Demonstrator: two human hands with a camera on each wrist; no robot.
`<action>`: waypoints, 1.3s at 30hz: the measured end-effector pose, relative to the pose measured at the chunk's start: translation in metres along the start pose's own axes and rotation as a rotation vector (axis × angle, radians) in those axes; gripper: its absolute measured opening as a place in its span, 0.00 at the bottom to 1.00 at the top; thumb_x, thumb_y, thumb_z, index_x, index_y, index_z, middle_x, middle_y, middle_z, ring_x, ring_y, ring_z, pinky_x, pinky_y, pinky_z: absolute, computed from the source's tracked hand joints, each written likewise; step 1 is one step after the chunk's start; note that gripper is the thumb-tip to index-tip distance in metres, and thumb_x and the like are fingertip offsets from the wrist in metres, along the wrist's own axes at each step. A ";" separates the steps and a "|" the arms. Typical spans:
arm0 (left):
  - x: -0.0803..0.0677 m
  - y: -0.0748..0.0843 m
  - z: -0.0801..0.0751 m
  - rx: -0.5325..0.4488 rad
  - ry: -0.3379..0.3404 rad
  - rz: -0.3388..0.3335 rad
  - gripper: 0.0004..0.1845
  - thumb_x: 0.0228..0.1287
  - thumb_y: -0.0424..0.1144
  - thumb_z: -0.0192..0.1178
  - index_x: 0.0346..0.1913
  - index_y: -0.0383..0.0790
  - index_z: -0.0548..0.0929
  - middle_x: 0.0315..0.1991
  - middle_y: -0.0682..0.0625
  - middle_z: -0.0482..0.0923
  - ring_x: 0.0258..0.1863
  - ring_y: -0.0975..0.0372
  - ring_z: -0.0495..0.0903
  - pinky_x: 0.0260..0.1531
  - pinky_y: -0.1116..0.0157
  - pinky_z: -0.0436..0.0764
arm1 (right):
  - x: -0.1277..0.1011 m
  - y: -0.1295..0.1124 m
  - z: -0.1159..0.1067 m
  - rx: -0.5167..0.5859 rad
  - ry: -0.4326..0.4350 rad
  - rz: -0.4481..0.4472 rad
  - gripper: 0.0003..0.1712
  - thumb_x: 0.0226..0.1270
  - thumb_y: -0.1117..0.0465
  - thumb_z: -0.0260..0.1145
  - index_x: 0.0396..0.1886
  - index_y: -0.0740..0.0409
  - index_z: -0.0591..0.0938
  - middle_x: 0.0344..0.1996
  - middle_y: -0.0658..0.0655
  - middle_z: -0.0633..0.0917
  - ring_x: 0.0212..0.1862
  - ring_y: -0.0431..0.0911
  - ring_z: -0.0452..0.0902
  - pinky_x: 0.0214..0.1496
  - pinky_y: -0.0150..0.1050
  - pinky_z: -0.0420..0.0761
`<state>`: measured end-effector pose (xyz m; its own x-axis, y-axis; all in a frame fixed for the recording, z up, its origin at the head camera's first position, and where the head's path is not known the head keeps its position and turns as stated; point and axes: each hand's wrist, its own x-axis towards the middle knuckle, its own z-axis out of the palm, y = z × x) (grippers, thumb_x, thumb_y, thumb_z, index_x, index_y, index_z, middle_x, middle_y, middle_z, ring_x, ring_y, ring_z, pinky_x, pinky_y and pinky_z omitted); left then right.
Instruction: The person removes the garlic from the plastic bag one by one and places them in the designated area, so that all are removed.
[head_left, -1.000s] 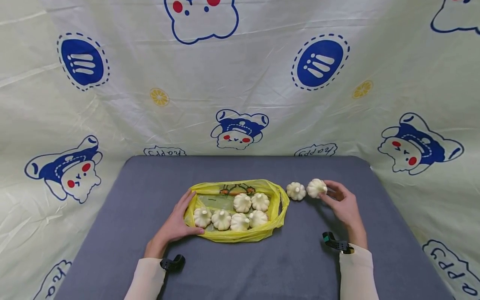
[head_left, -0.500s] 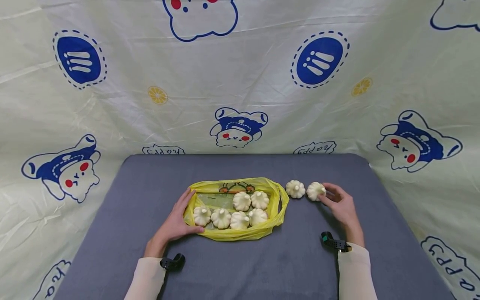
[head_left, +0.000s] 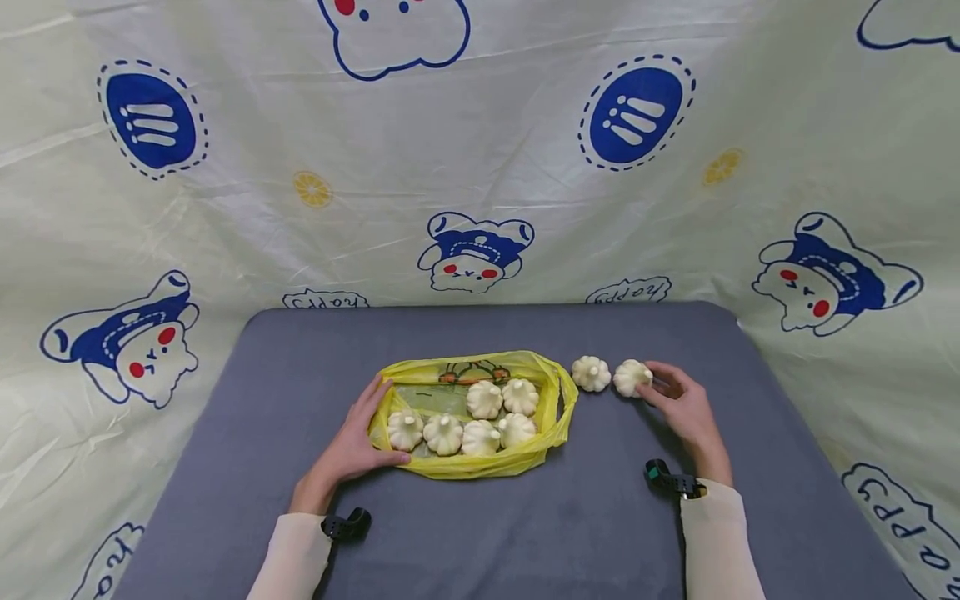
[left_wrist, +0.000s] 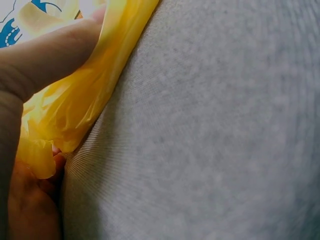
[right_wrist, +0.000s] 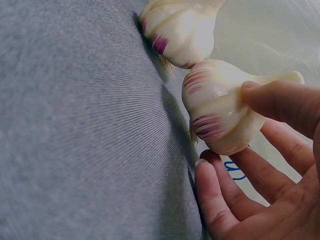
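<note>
Worktop (head_left: 480, 533): grey cloth, one yellow bag (head_left: 480, 462).
Garlic: six bulbs (head_left: 483, 400) bagged, two outside.
Right hand (head_left: 681, 408): fingers curled around outer bulb (head_left: 632, 377).
Left hand (head_left: 352, 446): pinching bag edge.

You're looking at a yellow bag (head_left: 551, 398) on a grey cloth (head_left: 480, 517); white garlic bulbs (head_left: 632, 377) are showing purple streaks, probably on their undersides. At twelve o'clock, a cream backdrop (head_left: 480, 167) is displaying blue bears.
</note>
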<state>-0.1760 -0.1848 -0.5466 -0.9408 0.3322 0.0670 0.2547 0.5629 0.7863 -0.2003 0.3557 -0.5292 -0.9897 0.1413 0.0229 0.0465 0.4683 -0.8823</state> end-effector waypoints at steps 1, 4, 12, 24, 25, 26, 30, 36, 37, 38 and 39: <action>0.000 0.000 0.000 -0.001 0.004 -0.002 0.65 0.45 0.52 0.83 0.83 0.47 0.53 0.85 0.45 0.39 0.82 0.38 0.42 0.71 0.29 0.53 | 0.001 -0.001 0.000 -0.004 -0.007 -0.005 0.36 0.71 0.48 0.71 0.72 0.58 0.74 0.71 0.66 0.74 0.52 0.25 0.73 0.47 0.20 0.78; 0.000 0.000 0.001 0.003 0.009 -0.007 0.65 0.45 0.53 0.83 0.83 0.48 0.53 0.85 0.45 0.40 0.82 0.39 0.42 0.71 0.29 0.54 | 0.004 -0.004 -0.001 -0.033 -0.015 -0.020 0.35 0.71 0.48 0.71 0.71 0.59 0.75 0.70 0.67 0.75 0.53 0.29 0.74 0.46 0.21 0.76; -0.001 0.000 0.002 0.015 0.016 -0.002 0.64 0.46 0.53 0.83 0.83 0.45 0.54 0.85 0.43 0.41 0.81 0.37 0.44 0.70 0.29 0.55 | 0.008 -0.007 -0.002 -0.104 -0.031 -0.019 0.34 0.72 0.47 0.69 0.71 0.57 0.75 0.70 0.66 0.76 0.65 0.59 0.75 0.48 0.27 0.74; -0.001 0.000 0.002 0.027 0.023 0.005 0.65 0.45 0.53 0.83 0.83 0.46 0.54 0.85 0.43 0.42 0.81 0.38 0.45 0.71 0.31 0.56 | 0.013 -0.007 -0.001 -0.148 -0.080 -0.008 0.33 0.73 0.47 0.68 0.72 0.57 0.74 0.70 0.66 0.76 0.65 0.61 0.76 0.49 0.33 0.75; -0.001 0.000 0.002 0.028 0.023 0.006 0.65 0.45 0.53 0.83 0.83 0.46 0.54 0.85 0.43 0.42 0.81 0.38 0.45 0.71 0.31 0.56 | 0.013 -0.007 -0.001 -0.151 -0.085 -0.011 0.33 0.74 0.47 0.68 0.72 0.57 0.74 0.70 0.67 0.75 0.65 0.62 0.76 0.49 0.34 0.75; -0.001 -0.001 0.002 0.029 0.023 0.006 0.65 0.44 0.53 0.83 0.83 0.47 0.54 0.85 0.43 0.42 0.81 0.38 0.45 0.71 0.31 0.57 | 0.013 -0.007 -0.002 -0.156 -0.089 -0.010 0.33 0.74 0.47 0.68 0.72 0.57 0.74 0.70 0.66 0.75 0.66 0.62 0.76 0.49 0.35 0.75; -0.002 0.000 0.001 0.029 0.024 0.001 0.65 0.44 0.53 0.83 0.83 0.47 0.54 0.85 0.44 0.41 0.81 0.39 0.45 0.71 0.31 0.56 | 0.013 -0.008 -0.002 -0.143 -0.113 -0.012 0.34 0.73 0.50 0.69 0.73 0.57 0.73 0.71 0.67 0.75 0.67 0.65 0.75 0.55 0.45 0.77; -0.002 -0.001 0.002 0.040 0.029 0.005 0.64 0.46 0.53 0.83 0.83 0.45 0.54 0.85 0.43 0.42 0.81 0.37 0.45 0.70 0.29 0.56 | 0.012 -0.009 -0.001 -0.133 -0.138 -0.011 0.36 0.72 0.51 0.70 0.74 0.58 0.71 0.73 0.69 0.71 0.68 0.67 0.73 0.61 0.56 0.76; -0.001 -0.001 0.002 0.039 0.029 0.006 0.64 0.46 0.53 0.82 0.83 0.45 0.54 0.85 0.43 0.42 0.81 0.37 0.45 0.70 0.29 0.56 | 0.012 -0.008 -0.001 -0.136 -0.135 -0.015 0.36 0.72 0.50 0.70 0.74 0.58 0.71 0.73 0.69 0.71 0.67 0.66 0.74 0.60 0.54 0.77; -0.001 -0.001 0.003 0.038 0.028 0.005 0.64 0.46 0.53 0.82 0.83 0.45 0.54 0.85 0.43 0.42 0.81 0.37 0.45 0.70 0.29 0.56 | 0.013 -0.008 -0.001 -0.136 -0.130 -0.019 0.36 0.72 0.51 0.70 0.74 0.58 0.71 0.73 0.68 0.72 0.67 0.65 0.74 0.59 0.50 0.78; -0.001 -0.001 0.003 0.037 0.027 0.005 0.64 0.46 0.54 0.82 0.83 0.45 0.54 0.85 0.43 0.42 0.81 0.37 0.45 0.70 0.29 0.56 | 0.013 -0.007 -0.002 -0.140 -0.120 -0.024 0.36 0.72 0.51 0.70 0.74 0.57 0.72 0.72 0.68 0.72 0.66 0.63 0.76 0.57 0.45 0.79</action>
<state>-0.1744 -0.1838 -0.5495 -0.9450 0.3151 0.0879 0.2673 0.5890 0.7627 -0.2132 0.3558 -0.5219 -0.9994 0.0270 -0.0204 0.0324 0.5880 -0.8082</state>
